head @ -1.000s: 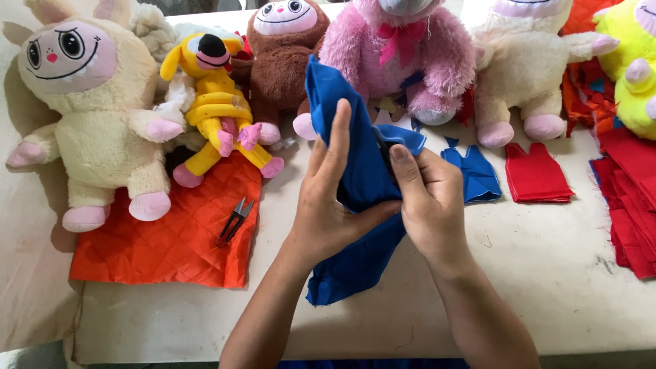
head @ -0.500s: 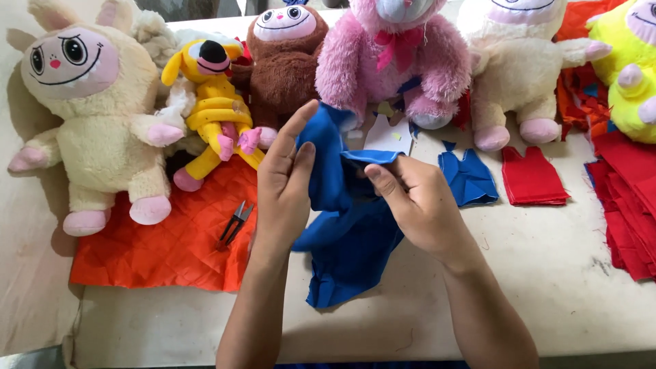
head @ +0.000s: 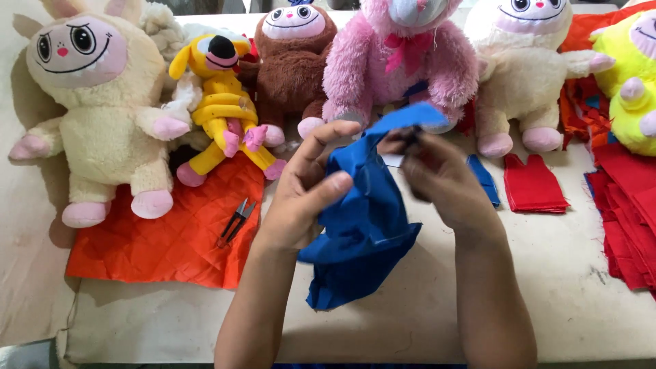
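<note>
Pale worktable (head: 410, 321), both hands (head: 307, 195) gripping blue cloth (head: 365, 232)

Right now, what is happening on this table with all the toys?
A person holds a blue fabric piece up over the table with both bare hands. The left hand grips its side, and the right hand pinches its top edge. A row of plush toys sits behind, among them a pink plush and a yellow plush dog. Small thread snips lie on an orange quilted cloth. A small red garment lies to the right.
</note>
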